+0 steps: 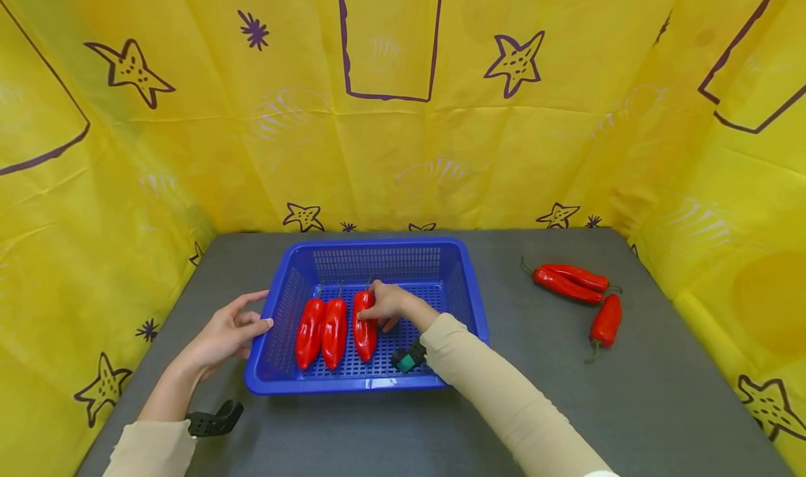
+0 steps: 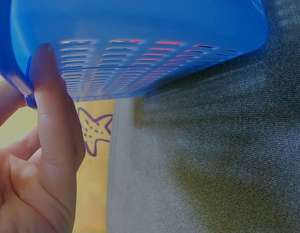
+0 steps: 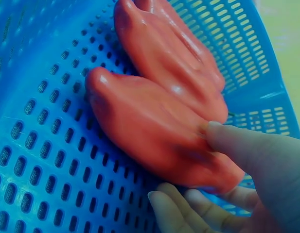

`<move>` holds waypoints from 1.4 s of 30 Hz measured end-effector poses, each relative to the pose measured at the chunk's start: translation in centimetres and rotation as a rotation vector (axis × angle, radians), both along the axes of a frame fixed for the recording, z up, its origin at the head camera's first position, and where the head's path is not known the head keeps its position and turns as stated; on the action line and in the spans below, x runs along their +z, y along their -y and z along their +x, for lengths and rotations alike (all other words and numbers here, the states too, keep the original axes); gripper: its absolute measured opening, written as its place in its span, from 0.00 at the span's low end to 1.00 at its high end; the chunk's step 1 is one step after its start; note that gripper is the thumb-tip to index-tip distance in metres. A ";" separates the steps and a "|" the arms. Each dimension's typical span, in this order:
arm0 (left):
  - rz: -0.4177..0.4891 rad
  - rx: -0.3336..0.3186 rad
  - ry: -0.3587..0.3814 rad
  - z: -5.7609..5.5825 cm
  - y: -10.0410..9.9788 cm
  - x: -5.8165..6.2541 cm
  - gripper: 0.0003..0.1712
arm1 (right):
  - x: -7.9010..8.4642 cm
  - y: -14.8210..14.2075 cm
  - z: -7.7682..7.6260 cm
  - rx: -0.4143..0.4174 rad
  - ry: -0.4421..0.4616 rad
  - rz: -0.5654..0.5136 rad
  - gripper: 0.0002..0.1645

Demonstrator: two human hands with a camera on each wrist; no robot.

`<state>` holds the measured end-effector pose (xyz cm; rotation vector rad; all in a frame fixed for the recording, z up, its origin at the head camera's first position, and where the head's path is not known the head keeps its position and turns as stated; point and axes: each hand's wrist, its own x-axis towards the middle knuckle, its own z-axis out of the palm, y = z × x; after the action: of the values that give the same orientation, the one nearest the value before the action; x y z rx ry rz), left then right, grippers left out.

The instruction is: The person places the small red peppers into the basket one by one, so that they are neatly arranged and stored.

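A blue plastic basket (image 1: 315, 387) with slotted walls stands on the dark grey table. Three glossy red chili peppers lie side by side inside it, stems toward the back. My right hand (image 1: 390, 303) grips the rightmost pepper (image 1: 364, 337), thumb on one side and fingers curled under the other, as the right wrist view shows. Just left of it lie a middle pepper (image 1: 334, 333) and a left pepper (image 1: 310, 333), close together. At the basket's left side, my left hand (image 1: 220, 333) pinches the rim (image 2: 21, 80) between thumb and fingers.
To the right of the basket, two red peppers (image 1: 569, 282) lie against each other, and a third pepper (image 1: 606, 321) lies just in front with its stem toward me. Yellow patterned cloth (image 1: 390, 162) walls off the table's back and both sides.
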<state>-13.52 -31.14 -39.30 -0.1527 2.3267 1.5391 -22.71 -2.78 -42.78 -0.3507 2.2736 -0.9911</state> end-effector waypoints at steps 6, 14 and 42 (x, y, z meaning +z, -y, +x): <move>0.002 -0.002 -0.003 0.0 0.0 0.0 0.44 | -0.1 0.1 0.1 0.030 0.017 0.024 0.30; 0.008 -0.003 -0.003 0.0 0.0 0.0 0.44 | -0.1 0.2 0.3 0.047 0.017 0.030 0.30; 0.022 -0.013 -0.014 0.1 0.0 0.0 0.44 | -0.2 0.4 0.3 0.047 0.026 0.053 0.31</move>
<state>-13.37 -31.12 -39.31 -0.1211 2.3157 1.5637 -22.44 -3.21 -43.03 -0.3652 2.2529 -0.9045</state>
